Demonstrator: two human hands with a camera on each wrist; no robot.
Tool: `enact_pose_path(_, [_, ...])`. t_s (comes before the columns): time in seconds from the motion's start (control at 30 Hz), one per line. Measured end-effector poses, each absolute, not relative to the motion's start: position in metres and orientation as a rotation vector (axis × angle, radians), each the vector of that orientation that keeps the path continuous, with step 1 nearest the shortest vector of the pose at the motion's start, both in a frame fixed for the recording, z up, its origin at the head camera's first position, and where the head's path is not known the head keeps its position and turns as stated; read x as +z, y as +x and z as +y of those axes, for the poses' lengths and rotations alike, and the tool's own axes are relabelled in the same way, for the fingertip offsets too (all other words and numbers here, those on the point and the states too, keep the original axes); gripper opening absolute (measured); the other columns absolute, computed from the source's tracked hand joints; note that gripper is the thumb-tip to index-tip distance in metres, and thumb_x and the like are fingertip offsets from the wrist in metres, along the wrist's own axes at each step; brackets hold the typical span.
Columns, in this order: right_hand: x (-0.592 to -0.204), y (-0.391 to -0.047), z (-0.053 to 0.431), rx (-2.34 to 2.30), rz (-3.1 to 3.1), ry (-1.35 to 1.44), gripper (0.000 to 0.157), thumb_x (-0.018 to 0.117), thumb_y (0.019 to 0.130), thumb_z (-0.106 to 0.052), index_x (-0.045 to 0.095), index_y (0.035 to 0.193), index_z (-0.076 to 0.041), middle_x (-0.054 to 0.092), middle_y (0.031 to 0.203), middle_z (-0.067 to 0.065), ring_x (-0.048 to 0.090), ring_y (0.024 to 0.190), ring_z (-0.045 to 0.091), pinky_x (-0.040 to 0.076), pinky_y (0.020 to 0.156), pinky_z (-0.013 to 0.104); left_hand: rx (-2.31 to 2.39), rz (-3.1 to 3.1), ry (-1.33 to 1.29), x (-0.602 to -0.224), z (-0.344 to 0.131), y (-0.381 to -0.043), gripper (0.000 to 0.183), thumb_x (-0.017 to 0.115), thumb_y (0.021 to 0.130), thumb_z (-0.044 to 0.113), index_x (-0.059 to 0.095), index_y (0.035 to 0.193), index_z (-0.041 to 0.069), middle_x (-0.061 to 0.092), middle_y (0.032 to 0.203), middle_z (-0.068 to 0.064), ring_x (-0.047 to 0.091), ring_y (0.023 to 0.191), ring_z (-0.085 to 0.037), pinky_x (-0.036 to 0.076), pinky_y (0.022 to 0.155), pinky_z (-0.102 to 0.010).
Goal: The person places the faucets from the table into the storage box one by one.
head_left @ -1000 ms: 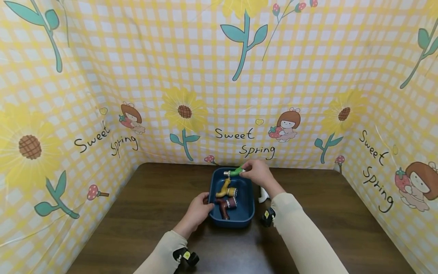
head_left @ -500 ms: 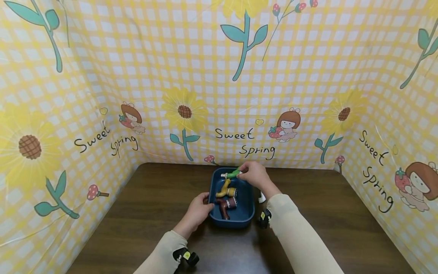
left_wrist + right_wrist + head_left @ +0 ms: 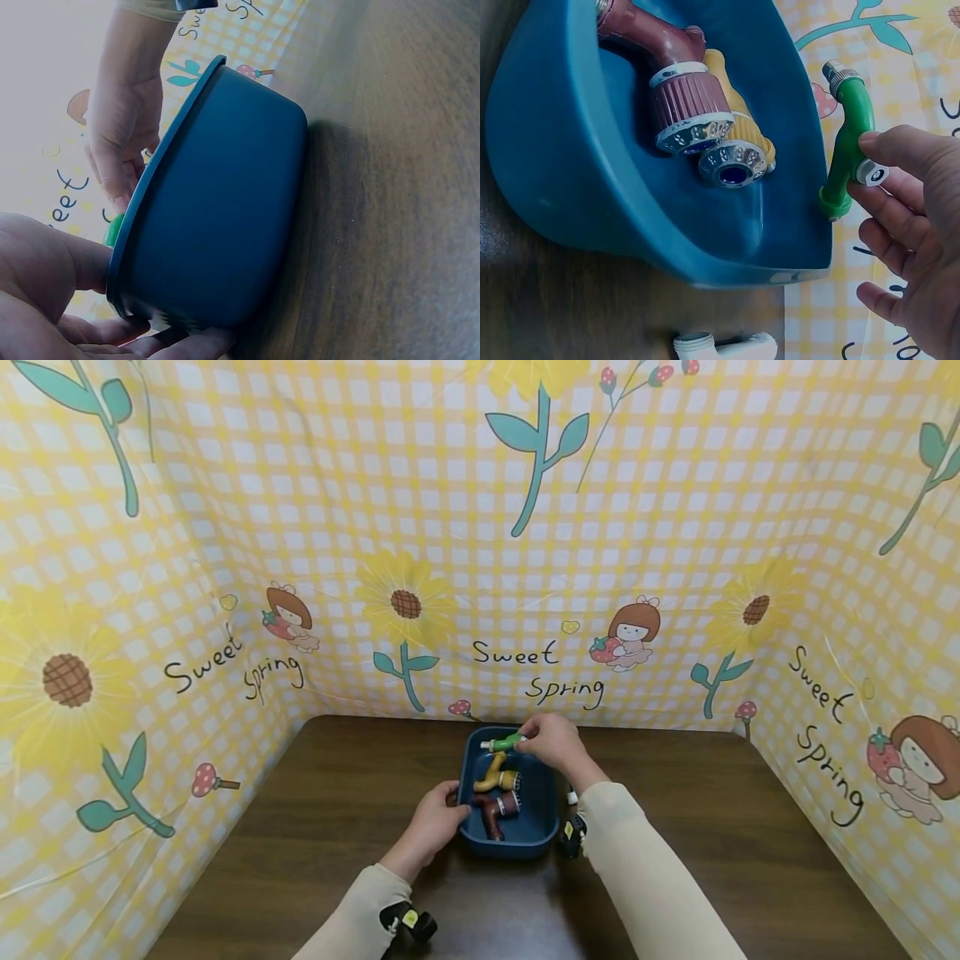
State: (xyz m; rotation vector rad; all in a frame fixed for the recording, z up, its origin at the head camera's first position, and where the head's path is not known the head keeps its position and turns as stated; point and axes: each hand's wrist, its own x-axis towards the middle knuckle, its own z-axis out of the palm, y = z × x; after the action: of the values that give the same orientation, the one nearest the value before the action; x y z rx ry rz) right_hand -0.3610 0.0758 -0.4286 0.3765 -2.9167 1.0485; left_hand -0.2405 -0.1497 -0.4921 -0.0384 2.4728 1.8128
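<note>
My right hand (image 3: 557,745) pinches a green plastic tap (image 3: 853,124) between thumb and fingers, above the far end of a blue basin (image 3: 547,142). The tap's metal-threaded end points left in the head view. On the basin's left side, my left hand (image 3: 431,827) grips the rim, thumb over the edge and fingers against the outer wall (image 3: 217,195). Inside the basin lie a yellow tap (image 3: 495,774) and, nearer to me, a dark red tap (image 3: 491,814). Both have ribbed knobs with chromed ends, facing right in the head view.
A white tap (image 3: 731,347) lies on the brown wooden table (image 3: 337,793) just right of the basin, mostly hidden by my right arm in the head view. A yellow checked cloth (image 3: 420,527) with sunflowers stands around the back and sides.
My right hand has shifted a little left with the green tap, over the basin. The right sleeve now covers more of the white tap. My left hand stays on the rim.
</note>
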Motion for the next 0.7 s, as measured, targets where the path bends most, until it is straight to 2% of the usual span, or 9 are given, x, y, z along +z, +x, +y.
enact_pose_path(0.2, [-0.4286,-0.3626,0.0734,1.022,-2.935,0.361,0.020,0.083,0.085,-0.033,0.078,0.096,-0.016,0.073,0.091,-0.004,0.063,0.082,0.017,0.051,0.077,0.037,1.821,2.465,-0.032,-0.4923,-0.1498,-0.2406,0.044,0.057,0.100,0.002,0.049,0.142,-0.009,0.060,0.135,-0.027,0.063,0.112,-0.029,0.058,0.092,-0.043])
enact_pose_path(0.43, [-0.4260,-0.3635,0.0716,0.961,-2.956,0.357,0.021,0.081,0.086,-0.034,0.079,0.098,-0.016,0.074,0.093,-0.005,0.063,0.085,0.018,0.044,0.093,0.044,1.818,2.466,-0.034,-0.4916,-0.1496,-0.2407,0.044,0.058,0.100,0.002,0.050,0.141,-0.009,0.060,0.134,-0.027,0.063,0.113,-0.029,0.058,0.093,-0.044])
enact_pose_path(0.7, [-0.4239,-0.3611,0.0670,0.912,-2.959,0.379,0.017,0.081,0.087,-0.034,0.078,0.095,-0.018,0.074,0.092,-0.006,0.064,0.086,0.018,0.040,0.102,0.049,1.816,2.470,-0.045,-0.4922,-0.1494,-0.2408,0.044,0.058,0.100,0.003,0.050,0.142,-0.008,0.061,0.134,-0.026,0.063,0.115,-0.030,0.057,0.094,-0.045])
